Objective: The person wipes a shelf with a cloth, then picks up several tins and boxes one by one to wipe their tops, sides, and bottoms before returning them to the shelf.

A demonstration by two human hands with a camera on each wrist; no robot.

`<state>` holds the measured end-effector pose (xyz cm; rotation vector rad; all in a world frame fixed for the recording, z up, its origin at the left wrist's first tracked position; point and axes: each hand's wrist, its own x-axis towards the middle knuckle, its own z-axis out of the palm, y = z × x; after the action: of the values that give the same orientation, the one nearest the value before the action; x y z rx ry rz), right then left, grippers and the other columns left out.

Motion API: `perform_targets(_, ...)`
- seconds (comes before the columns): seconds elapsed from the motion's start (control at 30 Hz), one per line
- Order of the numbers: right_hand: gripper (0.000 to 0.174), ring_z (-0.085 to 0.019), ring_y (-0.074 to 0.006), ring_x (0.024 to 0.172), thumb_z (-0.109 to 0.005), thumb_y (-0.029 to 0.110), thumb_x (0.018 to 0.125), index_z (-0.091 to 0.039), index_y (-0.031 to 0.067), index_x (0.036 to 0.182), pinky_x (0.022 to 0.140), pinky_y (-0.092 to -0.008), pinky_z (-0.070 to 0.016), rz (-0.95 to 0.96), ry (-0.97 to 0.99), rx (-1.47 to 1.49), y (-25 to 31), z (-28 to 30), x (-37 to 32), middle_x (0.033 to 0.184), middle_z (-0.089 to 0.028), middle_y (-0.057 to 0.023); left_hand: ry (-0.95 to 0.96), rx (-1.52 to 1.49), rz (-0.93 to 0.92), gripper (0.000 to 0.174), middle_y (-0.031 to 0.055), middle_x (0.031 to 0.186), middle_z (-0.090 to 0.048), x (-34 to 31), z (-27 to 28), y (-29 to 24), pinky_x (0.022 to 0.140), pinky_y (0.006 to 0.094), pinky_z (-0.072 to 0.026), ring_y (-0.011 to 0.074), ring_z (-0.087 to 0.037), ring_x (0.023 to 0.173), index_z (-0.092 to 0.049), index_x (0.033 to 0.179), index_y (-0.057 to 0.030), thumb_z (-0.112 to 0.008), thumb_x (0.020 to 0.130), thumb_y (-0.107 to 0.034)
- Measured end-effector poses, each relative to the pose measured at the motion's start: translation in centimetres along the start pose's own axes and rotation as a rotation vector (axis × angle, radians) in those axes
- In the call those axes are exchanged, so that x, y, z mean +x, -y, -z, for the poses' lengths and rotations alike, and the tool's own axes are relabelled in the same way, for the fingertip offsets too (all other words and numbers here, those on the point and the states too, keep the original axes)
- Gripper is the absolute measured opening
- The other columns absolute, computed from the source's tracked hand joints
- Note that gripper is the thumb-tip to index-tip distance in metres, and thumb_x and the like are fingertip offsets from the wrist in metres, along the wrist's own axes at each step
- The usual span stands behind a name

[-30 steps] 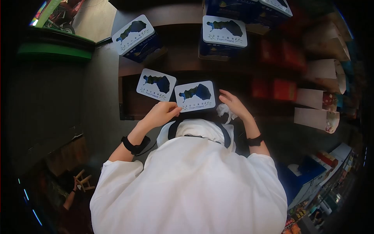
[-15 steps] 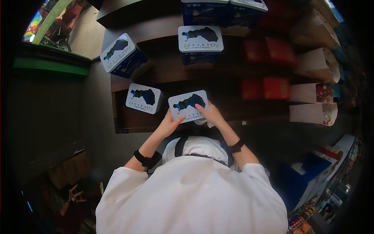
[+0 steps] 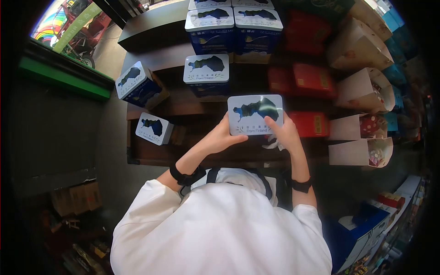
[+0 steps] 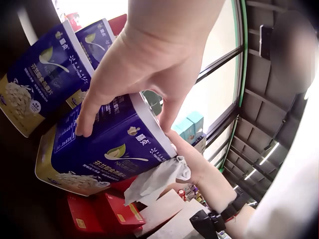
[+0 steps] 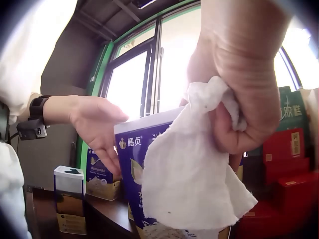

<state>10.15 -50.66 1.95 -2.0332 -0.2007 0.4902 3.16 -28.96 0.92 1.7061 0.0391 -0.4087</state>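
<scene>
Both my hands hold an oat tin [image 3: 250,128], blue and gold with a white lid carrying a dark map and "From Finland". My left hand [image 3: 223,136] grips its left side, thumb at the near lid edge and fingers down the wall in the left wrist view. On the other side is my right hand [image 3: 285,132], its thumb pressing the lid. That hand also grips a crumpled white cloth [image 5: 187,164], which hangs over the tin's wall in the right wrist view and hides part of it. A second tin [image 3: 153,128] stands left on the lowest step.
The dark wooden display rises in steps [image 3: 160,50]. More matching tins stand higher up: one at left [image 3: 142,85], one in the middle [image 3: 206,75], several at the back [image 3: 210,40]. To the right are red boxes [image 3: 309,124] and paper bags [image 3: 350,152].
My right hand, earlier apart with the cloth, has joined the left on the tin. The tin has come away from beside its neighbour, up and to the right. The head view has shifted too.
</scene>
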Motion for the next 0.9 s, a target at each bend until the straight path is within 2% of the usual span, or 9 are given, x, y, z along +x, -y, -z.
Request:
perform_targets(0.1, 0.065, -0.061, -0.0304, 0.104, -0.060, 0.051, 0.082, -0.048, 0.0074, 0.128, 0.089, -0.0365, -0.0451, 0.062, -0.009, 0.059, -3.2, 0.2, 4.2, 0.108, -0.064, -0.0177, -0.040, 0.046, -0.059, 0.079, 0.0230, 0.127, -0.046, 4.2, 0.4, 1.7, 0.103, 0.0346, -0.0343, 0.0303, -0.045, 0.122, -0.026, 0.136, 0.0036, -0.072, 0.075, -0.016)
perform_targets(0.17, 0.065, -0.059, -0.0300, 0.106, -0.059, 0.051, 0.082, -0.048, 0.0065, 0.128, 0.090, -0.0362, -0.0441, 0.096, 0.001, 0.080, -4.7, 0.2, 6.2, 0.110, -0.063, -0.0180, -0.124, 0.116, -0.090, 0.066, 0.0167, 0.119, -0.055, 6.4, 0.7, 3.4, 0.098, 0.0326, -0.0385, 0.0230, -0.052, 0.113, -0.036, 0.130, 0.0035, -0.072, 0.078, -0.017)
perform_targets(0.27, 0.064, -0.057, -0.0290, 0.110, -0.058, 0.050, 0.084, -0.048, 0.0044, 0.128, 0.094, -0.0358, -0.0413, 0.104, 0.055, 0.165, -6.2, 0.1, 9.0, 0.115, -0.060, -0.0187, -0.210, 0.161, -0.022, 0.077, 0.0237, 0.121, -0.055, 7.6, 1.3, 3.0, 0.098, 0.0347, -0.0396, 0.0295, -0.054, 0.113, -0.034, 0.133, 0.0052, -0.073, 0.075, -0.026)
perform_targets(0.43, 0.066, -0.056, -0.0298, 0.110, -0.052, 0.056, 0.085, -0.049, 0.0057, 0.129, 0.095, -0.0360, -0.0403, 0.064, 0.065, 0.135, -6.3, 0.4, 12.1, 0.113, -0.061, -0.0189, -0.274, -0.014, -0.056, 0.063, 0.0208, 0.116, -0.059, 8.7, 2.8, 4.3, 0.088, 0.0314, -0.0473, 0.0246, -0.059, 0.108, -0.039, 0.129, 0.0077, -0.069, 0.080, -0.020)
perform_targets(0.5, 0.066, -0.056, -0.0309, 0.110, -0.050, 0.057, 0.086, -0.050, 0.0057, 0.128, 0.094, -0.0359, -0.0403, 0.051, 0.008, 0.141, -6.0, -0.1, 12.0, 0.113, -0.062, -0.0187, -0.327, -0.004, -0.009, 0.046, 0.0163, 0.115, -0.059, 7.9, 2.7, 4.7, 0.090, 0.0283, -0.0466, 0.0194, -0.059, 0.105, -0.046, 0.120, 0.0070, -0.066, 0.085, -0.015)
perform_targets(0.53, 0.066, -0.056, -0.0321, 0.111, -0.048, 0.057, 0.087, -0.050, 0.0057, 0.128, 0.094, -0.0358, -0.0404, 0.037, -0.056, 0.142, -5.4, -0.4, 11.9, 0.113, -0.062, -0.0185, -0.268, 0.181, 0.169, 0.041, 0.0155, 0.111, -0.060, 7.3, 2.9, 3.4, 0.086, 0.0274, -0.0479, 0.0193, -0.061, 0.102, -0.048, 0.117, 0.0057, -0.062, 0.088, -0.020)
perform_targets(0.6, 0.063, -0.057, -0.0341, 0.109, -0.045, 0.056, 0.088, -0.052, 0.0063, 0.126, 0.093, -0.0362, -0.0413, 0.040, -0.082, 0.162, -4.3, -1.0, 11.4, 0.112, -0.062, -0.0185, -0.065, -0.110, 0.358, 0.037, 0.0141, 0.111, -0.060, 6.9, 2.5, 3.4, 0.085, 0.0274, -0.0485, 0.0190, -0.062, 0.099, -0.050, 0.113, 0.0039, -0.057, 0.091, -0.026)
perform_targets(0.67, 0.060, -0.058, -0.0338, 0.107, -0.044, 0.055, 0.089, -0.053, 0.0075, 0.125, 0.091, -0.0368, -0.0422, 0.006, -0.180, 0.208, -3.9, -1.6, 11.1, 0.110, -0.063, -0.0193, -0.048, 0.002, 0.173, 0.038, 0.0125, 0.115, -0.058, 7.5, 1.6, 3.9, 0.087, 0.0290, -0.0476, 0.0185, -0.061, 0.100, -0.053, 0.113, 0.0035, -0.054, 0.093, -0.029)
perform_targets(0.9, 0.059, -0.058, -0.0357, 0.106, -0.043, 0.055, 0.089, -0.053, 0.0085, 0.125, 0.091, -0.0386, -0.0422, 0.001, -0.235, 0.173, -2.9, -2.5, 14.1, 0.110, -0.063, -0.0191, -0.288, -0.034, 0.003, 0.034, 0.0136, 0.105, -0.062, 10.0, 2.4, 5.6, 0.085, 0.0302, -0.0460, 0.0194, -0.060, 0.097, -0.055, 0.109, 0.0047, -0.057, 0.090, -0.023)
